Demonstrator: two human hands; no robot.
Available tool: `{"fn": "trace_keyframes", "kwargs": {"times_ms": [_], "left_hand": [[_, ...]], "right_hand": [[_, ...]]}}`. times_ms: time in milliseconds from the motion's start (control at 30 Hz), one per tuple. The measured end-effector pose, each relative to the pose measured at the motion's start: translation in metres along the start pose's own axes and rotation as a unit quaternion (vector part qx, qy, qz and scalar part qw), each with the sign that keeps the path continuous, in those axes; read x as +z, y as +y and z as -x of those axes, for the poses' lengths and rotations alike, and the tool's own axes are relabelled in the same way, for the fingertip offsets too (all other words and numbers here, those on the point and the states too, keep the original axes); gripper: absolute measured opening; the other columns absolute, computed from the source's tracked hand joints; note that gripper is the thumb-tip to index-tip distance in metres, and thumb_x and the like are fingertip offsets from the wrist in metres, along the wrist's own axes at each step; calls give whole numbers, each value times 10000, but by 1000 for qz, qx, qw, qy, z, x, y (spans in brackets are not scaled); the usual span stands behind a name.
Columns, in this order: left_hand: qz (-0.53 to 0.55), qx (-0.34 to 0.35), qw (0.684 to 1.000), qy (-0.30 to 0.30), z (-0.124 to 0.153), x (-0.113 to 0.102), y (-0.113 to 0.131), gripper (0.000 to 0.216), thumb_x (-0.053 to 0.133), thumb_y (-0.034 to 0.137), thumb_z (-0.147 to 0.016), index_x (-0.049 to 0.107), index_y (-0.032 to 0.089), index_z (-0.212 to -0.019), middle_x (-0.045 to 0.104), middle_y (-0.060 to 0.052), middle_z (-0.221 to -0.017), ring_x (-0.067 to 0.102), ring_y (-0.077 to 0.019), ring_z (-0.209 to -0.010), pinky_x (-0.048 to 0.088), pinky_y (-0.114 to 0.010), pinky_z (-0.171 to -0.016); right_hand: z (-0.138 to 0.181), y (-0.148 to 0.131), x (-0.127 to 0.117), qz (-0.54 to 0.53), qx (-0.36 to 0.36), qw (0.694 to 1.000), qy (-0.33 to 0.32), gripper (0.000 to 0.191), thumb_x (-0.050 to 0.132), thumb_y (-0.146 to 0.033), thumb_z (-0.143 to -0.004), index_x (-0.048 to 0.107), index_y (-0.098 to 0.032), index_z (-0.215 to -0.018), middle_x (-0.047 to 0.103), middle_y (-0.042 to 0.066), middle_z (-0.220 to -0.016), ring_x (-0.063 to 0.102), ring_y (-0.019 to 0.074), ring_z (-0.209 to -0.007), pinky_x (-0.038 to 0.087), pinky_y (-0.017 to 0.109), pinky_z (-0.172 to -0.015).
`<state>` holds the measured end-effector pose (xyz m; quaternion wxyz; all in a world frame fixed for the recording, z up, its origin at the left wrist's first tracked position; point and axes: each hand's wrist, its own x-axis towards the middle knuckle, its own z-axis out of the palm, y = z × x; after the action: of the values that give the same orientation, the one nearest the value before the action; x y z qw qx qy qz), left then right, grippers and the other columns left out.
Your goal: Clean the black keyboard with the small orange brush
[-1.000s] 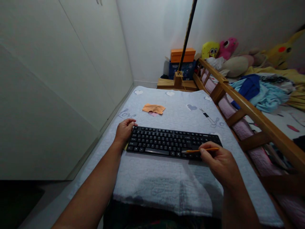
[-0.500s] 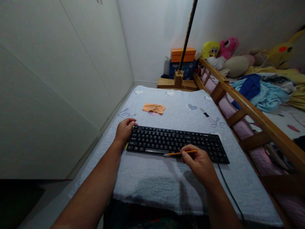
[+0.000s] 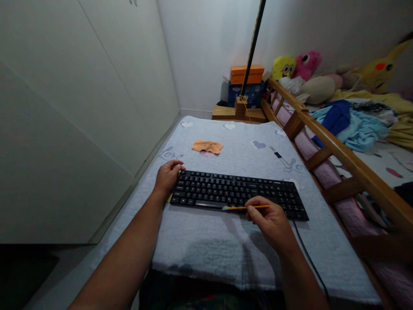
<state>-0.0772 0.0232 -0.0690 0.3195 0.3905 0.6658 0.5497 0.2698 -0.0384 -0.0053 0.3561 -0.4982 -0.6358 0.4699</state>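
Here, pale blue quilted cover with printed hearts [image 3: 193, 239]: spread flat beneath both hands, its near edge hanging close to the person's lap.
Thin black cable [image 3: 306, 252]: comes from under the keyboard's near edge and runs toward the person, just right of the right forearm.
Right hand [image 3: 267, 219]: thumb and fingers clamped together on the brush, in front of the keyboard's right half.
Slim brush with an orange handle and pale bristles [image 3: 238, 208]: lies nearly level in the right hand's pinch, bristles pointing left at the keyboard's near edge, by the right end of the space bar; whether they touch it cannot be told.
Long black plastic keyboard [image 3: 222, 187]: lies keys up between the hands, its number pad just beyond and to the right of the right hand.
Left hand [image 3: 167, 175]: touches the keyboard's left end, thumb at the far corner; whether it clamps the edge cannot be told.
Small crumpled orange cloth [image 3: 207, 147]: beyond the left hand and to its right.
Thin metal tool with a black middle band [image 3: 278, 155]: well beyond the right hand.
Brown wooden bed rail [image 3: 338, 144]: to the right of the right hand, slanting away.
Bright orange box [image 3: 247, 74]: far beyond both hands, on top of a dark blue box [image 3: 253, 95].
Yellow plush toy [image 3: 283, 67]: right of those boxes, beside a pink plush toy [image 3: 306, 64].
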Motion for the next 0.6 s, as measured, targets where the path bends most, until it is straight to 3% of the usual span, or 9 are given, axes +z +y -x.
{"fn": "trace_keyframes", "kwargs": {"times_ms": [600], "left_hand": [[5,-8,1000,1,2,0,2,302,677,389,-717,721,175,-927,751,-43,-807,587,-150,-593,454,-269,-586]], "right_hand": [[14,3,-41,119,12,989,84,239,640,-415,-832,729,-206,-759,648,20,-626,604,186,-583,451,284,-554]]}}
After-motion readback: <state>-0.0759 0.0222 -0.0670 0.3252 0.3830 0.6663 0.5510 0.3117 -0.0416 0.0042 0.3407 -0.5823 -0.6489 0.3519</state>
